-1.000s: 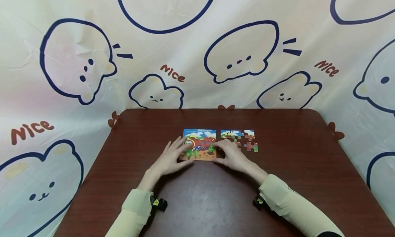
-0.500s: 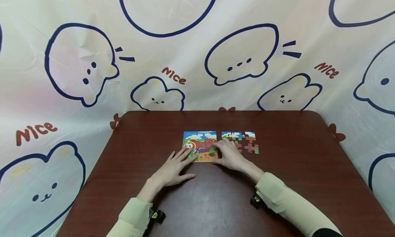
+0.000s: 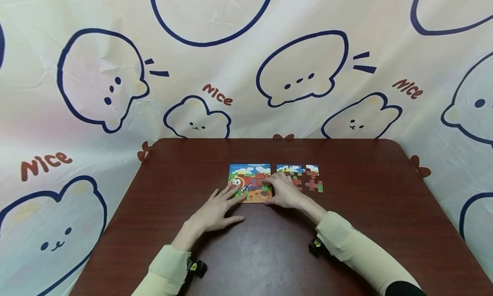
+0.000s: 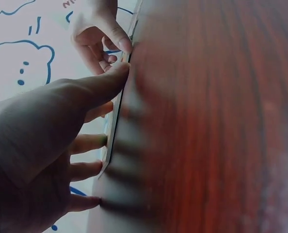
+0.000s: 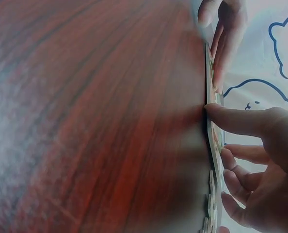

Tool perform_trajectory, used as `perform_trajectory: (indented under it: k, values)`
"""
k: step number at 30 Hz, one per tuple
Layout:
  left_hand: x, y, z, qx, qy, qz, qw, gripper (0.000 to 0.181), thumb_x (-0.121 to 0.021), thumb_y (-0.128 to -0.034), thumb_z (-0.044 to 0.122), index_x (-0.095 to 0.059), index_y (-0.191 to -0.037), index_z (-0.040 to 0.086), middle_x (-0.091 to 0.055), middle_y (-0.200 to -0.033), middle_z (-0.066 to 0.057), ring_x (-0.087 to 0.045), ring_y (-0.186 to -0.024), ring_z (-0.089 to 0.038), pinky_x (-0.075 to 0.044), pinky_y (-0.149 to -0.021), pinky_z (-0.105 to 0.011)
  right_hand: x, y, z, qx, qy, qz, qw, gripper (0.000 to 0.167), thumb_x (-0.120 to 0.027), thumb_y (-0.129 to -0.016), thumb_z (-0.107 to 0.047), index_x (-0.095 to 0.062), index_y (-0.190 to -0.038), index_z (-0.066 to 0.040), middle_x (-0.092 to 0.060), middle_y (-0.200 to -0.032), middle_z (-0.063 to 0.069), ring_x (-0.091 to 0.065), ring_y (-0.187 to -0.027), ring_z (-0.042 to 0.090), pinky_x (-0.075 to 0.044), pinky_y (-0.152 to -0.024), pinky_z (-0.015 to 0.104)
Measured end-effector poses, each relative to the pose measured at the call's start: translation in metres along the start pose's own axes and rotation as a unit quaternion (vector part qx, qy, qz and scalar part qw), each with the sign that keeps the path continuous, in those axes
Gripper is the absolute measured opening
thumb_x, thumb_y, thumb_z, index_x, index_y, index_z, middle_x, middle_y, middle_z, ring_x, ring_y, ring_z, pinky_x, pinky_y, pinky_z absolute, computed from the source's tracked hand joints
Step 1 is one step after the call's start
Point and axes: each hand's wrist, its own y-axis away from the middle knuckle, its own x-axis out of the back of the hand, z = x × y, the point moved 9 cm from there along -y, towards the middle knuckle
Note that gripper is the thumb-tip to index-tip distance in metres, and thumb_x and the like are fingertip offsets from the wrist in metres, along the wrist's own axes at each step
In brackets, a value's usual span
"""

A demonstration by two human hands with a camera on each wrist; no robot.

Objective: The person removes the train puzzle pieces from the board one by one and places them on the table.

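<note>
A colourful train picture board (image 3: pixel 250 171), which looks like a jigsaw puzzle, lies flat on the table in the head view. Spread, fairly straight fingers of my left hand (image 3: pixel 213 213) rest on its near left part; the thumb lies on the table. At the near right corner, my right hand (image 3: pixel 286 193) grips the board, thumb at the front edge and bent fingertips on top. Loose jigsaw pieces (image 3: pixel 314 185) lie just right of the board, some partly hidden by the right hand. In the right wrist view, the thin board (image 5: pixel 211 116) is seen edge-on.
The brown wooden table (image 3: pixel 246 253) has rounded far corners. Behind it hangs a pale curtain (image 3: pixel 239 69) with cartoon outlines. Black wrist straps (image 3: pixel 198 268) sit below both pale sleeves.
My left hand has slid nearer to me, its thumb off the board's front edge. The right hand stays at the board's right corner, its forearm shifting slightly left.
</note>
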Motion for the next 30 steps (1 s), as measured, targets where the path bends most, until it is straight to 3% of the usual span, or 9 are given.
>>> perform_trajectory:
  k: [5, 10, 15, 19, 21, 25, 28, 30]
  values:
    - [0.016, 0.000, 0.021, 0.029, -0.001, -0.031, 0.9991, 0.071, -0.067, -0.1050, 0.060, -0.052, -0.166, 0.027, -0.039, -0.177, -0.019, -0.028, -0.167, -0.050, -0.024, -0.127, -0.083, -0.001, -0.001, 0.001, -0.002, -0.011, -0.006, 0.9999, 0.061, -0.097, -0.087, -0.027, -0.075, -0.141, -0.011, -0.071, -0.131, 0.015, -0.056, -0.131, 0.038, -0.041, -0.100, 0.055]
    - [0.017, -0.002, 0.024, 0.057, -0.025, -0.055, 0.9966, 0.068, -0.070, -0.1046, 0.057, -0.056, -0.164, 0.027, -0.039, -0.178, -0.016, -0.027, -0.169, -0.046, -0.025, -0.130, -0.079, -0.001, -0.002, 0.004, -0.001, -0.027, -0.004, 0.9996, 0.061, -0.097, -0.086, -0.027, -0.075, -0.140, -0.012, -0.070, -0.129, 0.013, -0.054, -0.129, 0.036, -0.040, -0.101, 0.055]
    - [0.016, -0.003, 0.024, 0.057, -0.036, -0.064, 0.9957, 0.070, -0.069, -0.1042, 0.059, -0.054, -0.165, 0.029, -0.038, -0.179, -0.015, -0.026, -0.170, -0.045, -0.026, -0.130, -0.078, 0.001, -0.001, 0.005, 0.002, -0.053, -0.002, 0.9986, 0.059, -0.097, -0.087, -0.025, -0.073, -0.140, -0.015, -0.071, -0.130, 0.011, -0.054, -0.127, 0.034, -0.037, -0.101, 0.055]
    - [0.014, -0.003, 0.024, 0.051, -0.039, -0.063, 0.9959, 0.072, -0.069, -0.1042, 0.060, -0.051, -0.166, 0.029, -0.037, -0.179, -0.014, -0.024, -0.170, -0.044, -0.026, -0.130, -0.077, -0.001, 0.000, 0.002, 0.006, -0.079, -0.007, 0.9969, 0.060, -0.093, -0.090, -0.022, -0.070, -0.145, -0.016, -0.077, -0.125, 0.007, -0.063, -0.118, 0.029, -0.038, -0.097, 0.050]
    - [0.013, -0.003, 0.024, 0.050, -0.038, -0.062, 0.9961, 0.073, -0.069, -0.1039, 0.060, -0.050, -0.167, 0.029, -0.036, -0.180, -0.014, -0.023, -0.170, -0.045, -0.025, -0.131, -0.077, -0.003, 0.000, 0.000, 0.005, -0.094, -0.008, 0.9955, 0.061, -0.092, -0.091, -0.019, -0.068, -0.148, -0.015, -0.078, -0.117, 0.005, -0.066, -0.107, 0.022, -0.041, -0.095, 0.047]
    - [0.001, -0.004, 0.010, 0.028, -0.025, -0.031, 0.9988, 0.076, -0.063, -0.1032, 0.071, -0.048, -0.168, 0.034, -0.039, -0.178, -0.015, -0.025, -0.169, -0.047, -0.025, -0.128, -0.081, -0.005, 0.000, -0.001, -0.003, -0.124, -0.001, 0.9923, 0.061, -0.091, -0.092, -0.012, -0.068, -0.148, -0.011, -0.074, -0.102, 0.002, -0.063, -0.088, 0.012, -0.052, -0.083, 0.038]
    - [-0.010, -0.005, -0.003, 0.011, -0.006, -0.003, 0.9999, 0.078, -0.057, -0.1012, 0.079, -0.046, -0.168, 0.040, -0.040, -0.178, -0.013, -0.026, -0.169, -0.047, -0.025, -0.127, -0.082, -0.005, 0.000, -0.001, -0.013, -0.146, 0.005, 0.9892, 0.061, -0.090, -0.092, -0.009, -0.067, -0.148, -0.008, -0.070, -0.094, 0.003, -0.059, -0.079, 0.010, -0.051, -0.075, 0.032]
    - [-0.009, -0.005, -0.005, 0.010, -0.005, -0.001, 0.9999, 0.077, -0.057, -0.1013, 0.079, -0.046, -0.168, 0.042, -0.039, -0.179, -0.012, -0.026, -0.169, -0.046, -0.025, -0.127, -0.082, -0.006, 0.000, -0.001, -0.017, -0.155, 0.007, 0.9877, 0.062, -0.089, -0.092, -0.008, -0.066, -0.149, -0.007, -0.068, -0.089, 0.002, -0.058, -0.076, 0.009, -0.051, -0.076, 0.032]
